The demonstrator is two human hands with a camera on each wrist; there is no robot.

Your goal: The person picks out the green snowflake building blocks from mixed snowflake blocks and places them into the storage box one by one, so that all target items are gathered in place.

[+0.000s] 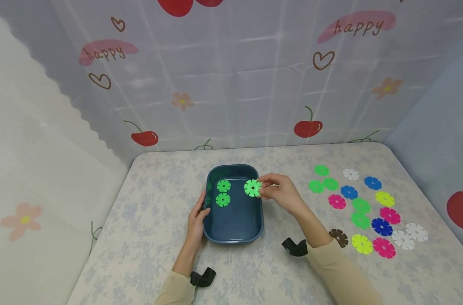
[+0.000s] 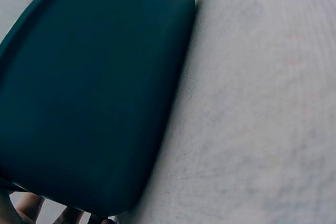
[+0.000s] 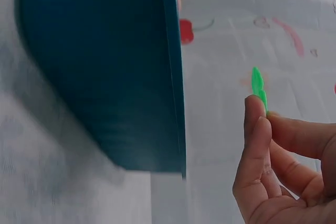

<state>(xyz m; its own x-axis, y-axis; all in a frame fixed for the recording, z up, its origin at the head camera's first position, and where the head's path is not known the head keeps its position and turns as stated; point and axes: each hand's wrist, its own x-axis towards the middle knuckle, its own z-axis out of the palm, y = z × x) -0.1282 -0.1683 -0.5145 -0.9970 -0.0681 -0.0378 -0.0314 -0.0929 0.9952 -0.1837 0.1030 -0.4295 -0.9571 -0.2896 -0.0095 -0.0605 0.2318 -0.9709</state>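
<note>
Your right hand (image 1: pixel 282 194) pinches a green disc (image 1: pixel 252 187) by its edge between thumb and fingertips (image 3: pixel 255 109), holding it above the right rim of the blue tray (image 1: pixel 254 226). Two more green discs (image 1: pixel 223 192) lie on the tray floor, left of the pinch. Your left hand (image 1: pixel 197 220) rests against the tray's left wall, fingers straight along it. Behind your right wrist, well apart, loose discs (image 1: pixel 362 207) of several colours lie on the table (image 1: pixel 147 237).

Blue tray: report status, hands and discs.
Left hand steadies blue plastic tray. Right hand pinches green notched disc over it. Two green discs inside. Nothing blocking.
</note>
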